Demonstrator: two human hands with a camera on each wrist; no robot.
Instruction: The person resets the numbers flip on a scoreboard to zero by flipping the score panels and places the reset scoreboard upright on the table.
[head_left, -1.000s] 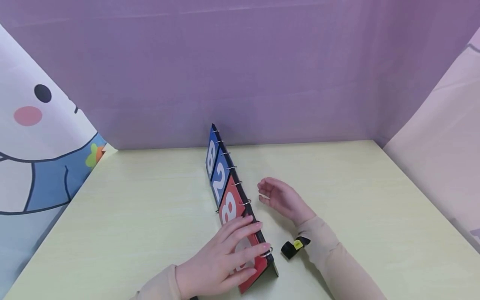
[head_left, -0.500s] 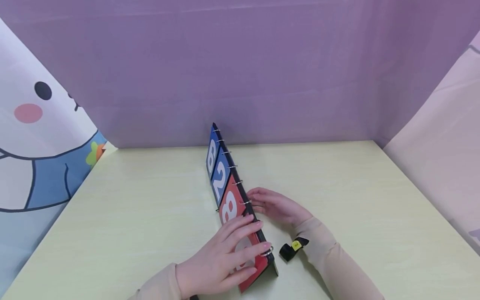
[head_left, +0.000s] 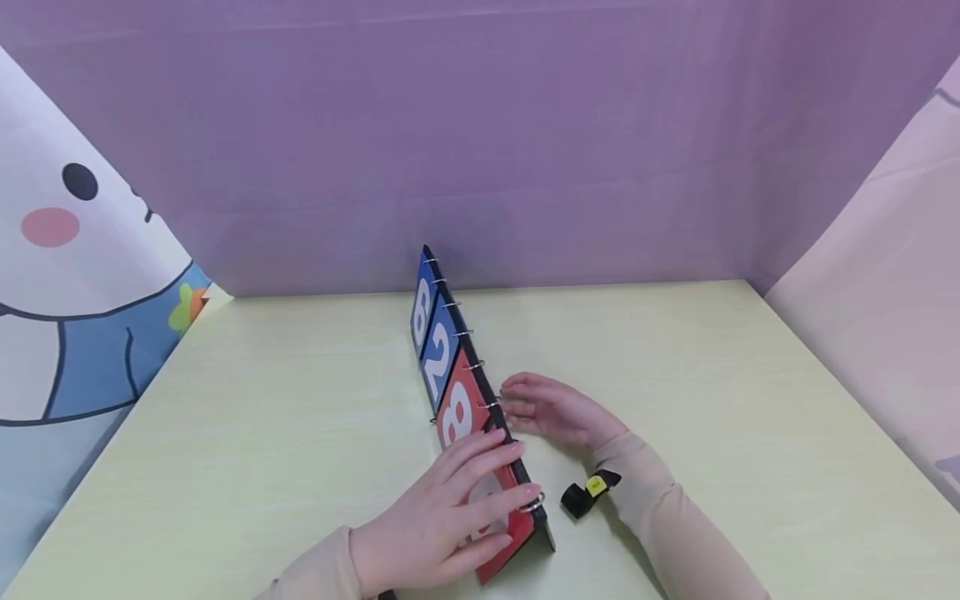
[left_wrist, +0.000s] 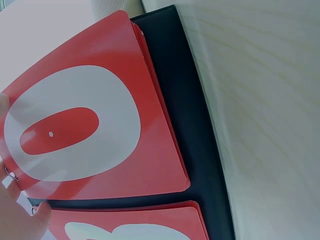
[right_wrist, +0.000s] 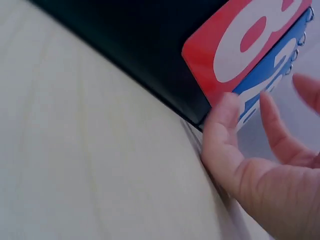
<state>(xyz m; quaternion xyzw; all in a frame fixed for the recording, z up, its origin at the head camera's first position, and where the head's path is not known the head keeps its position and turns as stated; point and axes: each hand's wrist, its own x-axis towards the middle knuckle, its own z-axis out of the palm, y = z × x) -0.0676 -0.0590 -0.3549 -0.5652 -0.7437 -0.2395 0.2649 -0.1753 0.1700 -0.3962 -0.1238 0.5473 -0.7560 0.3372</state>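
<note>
A flip scoreboard point(head_left: 453, 367) stands tent-like on the table, with blue and red number cards hung from metal rings along its top edge. My left hand point(head_left: 450, 517) rests with its fingers spread across the nearest red card on the left face, fingertips at the top edge. In the left wrist view that red card point(left_wrist: 120, 170) shows a white 0. My right hand point(head_left: 558, 412) is beside the right face, fingertips partly hidden behind the top edge. In the right wrist view its fingers are apart, near a red 8 card point(right_wrist: 200, 65) and a blue card point(right_wrist: 280, 62); contact is unclear.
The pale wooden table point(head_left: 262, 433) spreads out on both sides of the scoreboard. A purple cloth backdrop point(head_left: 480, 150) rises behind it, with a cartoon-printed cloth point(head_left: 97, 350) at the left. A black strap with a yellow tag point(head_left: 592, 492) sits at the right wrist.
My right hand has moved left and slightly nearer, up to the scoreboard's right face, then shifted only slightly. The left hand and the scoreboard have stayed put.
</note>
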